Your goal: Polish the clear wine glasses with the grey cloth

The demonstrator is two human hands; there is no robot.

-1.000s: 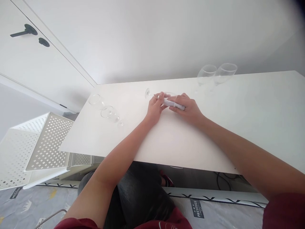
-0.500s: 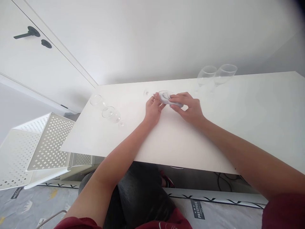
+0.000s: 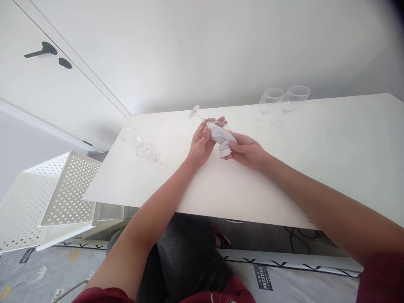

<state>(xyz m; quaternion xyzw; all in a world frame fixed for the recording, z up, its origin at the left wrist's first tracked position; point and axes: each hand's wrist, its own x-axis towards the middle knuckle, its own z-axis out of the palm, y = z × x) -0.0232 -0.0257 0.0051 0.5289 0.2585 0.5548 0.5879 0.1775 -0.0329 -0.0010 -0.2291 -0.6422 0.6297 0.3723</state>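
My left hand (image 3: 202,143) is closed round the bowl of a wine glass (image 3: 195,112), near where the stem begins. The glass is tilted, its foot pointing up and to the left and its mouth towards my right hand. A pale grey cloth (image 3: 220,134) covers much of the bowl and partly hides it. My right hand (image 3: 248,150) pinches the cloth at the mouth end, with a folded part of it hanging below. Whether any fingers reach inside the bowl I cannot tell. Both hands are above the white tabletop (image 3: 252,193).
Two clear wine glasses, one of them this glass (image 3: 147,150), stand on the left of the table. Two more, including this wine glass (image 3: 295,99), stand at the back right near the wall. A white perforated metal shelf (image 3: 71,189) is beside the table's left end. Black cables (image 3: 296,240) hang below.
The held glass has turned so that its foot is raised off to the upper left. My right hand has moved slightly down, and more of the cloth shows over the bowl.
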